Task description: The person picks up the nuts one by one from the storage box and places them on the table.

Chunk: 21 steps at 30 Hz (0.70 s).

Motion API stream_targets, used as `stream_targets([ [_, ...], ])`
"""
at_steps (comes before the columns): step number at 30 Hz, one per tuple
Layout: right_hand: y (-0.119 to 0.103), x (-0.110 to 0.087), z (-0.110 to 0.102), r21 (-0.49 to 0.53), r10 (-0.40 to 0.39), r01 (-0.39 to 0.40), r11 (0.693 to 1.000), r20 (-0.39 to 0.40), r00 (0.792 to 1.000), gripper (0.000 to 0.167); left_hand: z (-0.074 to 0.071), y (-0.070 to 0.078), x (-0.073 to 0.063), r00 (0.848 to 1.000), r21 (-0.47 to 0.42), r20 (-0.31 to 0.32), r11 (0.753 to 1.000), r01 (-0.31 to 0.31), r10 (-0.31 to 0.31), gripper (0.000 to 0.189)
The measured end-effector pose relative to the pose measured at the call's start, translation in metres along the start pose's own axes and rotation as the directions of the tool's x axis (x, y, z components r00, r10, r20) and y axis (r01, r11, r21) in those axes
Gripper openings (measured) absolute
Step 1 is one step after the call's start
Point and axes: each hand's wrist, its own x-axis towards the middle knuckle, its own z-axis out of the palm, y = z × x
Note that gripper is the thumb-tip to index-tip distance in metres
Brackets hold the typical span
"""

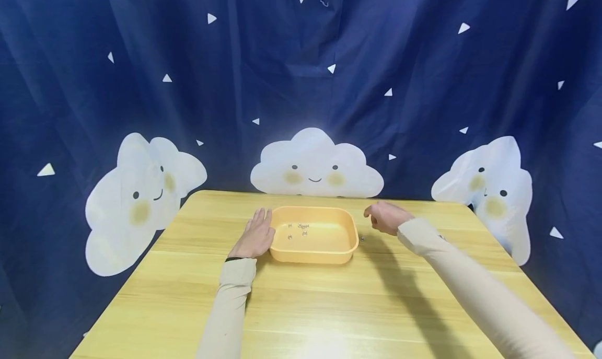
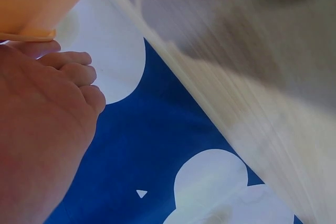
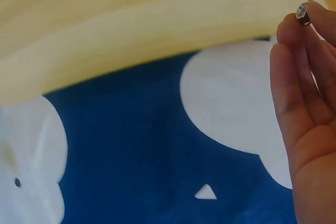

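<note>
A shallow orange plastic basin [image 1: 312,256] stands on the wooden table, with several small silvery pieces [image 1: 303,227] lying on its floor, mostly toward the left. My left hand [image 1: 254,236] rests against the basin's left rim, fingers extended; the left wrist view shows the hand [image 2: 42,114] right at the orange rim [image 2: 31,36]. To the right of the basin my right hand [image 1: 386,218] is raised over the table. Between thumb and fingertips it pinches a small metal nut [image 3: 303,14], clear in the right wrist view. Another small silvery piece [image 1: 362,238] lies beside the basin's right wall.
The light wooden table [image 1: 301,301] reaches back to a dark blue curtain [image 1: 291,50] printed with white clouds and triangles. Its far edge runs close behind the basin. My right forearm [image 1: 479,286] stretches across the table's right side and casts a shadow there.
</note>
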Motion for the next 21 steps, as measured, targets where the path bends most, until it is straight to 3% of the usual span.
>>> stream_targets([
  [9,0.006,-0.008,0.029,0.011,-0.019,0.019,1.000,-0.012,1.000,0.021,0.000,0.001,0.000,1.000,0.008,-0.010,1.000,-0.004,0.005,0.065],
  [21,0.000,-0.005,0.043,-0.002,-0.016,0.016,1.000,-0.027,1.000,0.020,-0.001,0.002,-0.002,1.000,-0.009,-0.007,1.000,-0.003,0.003,0.063],
])
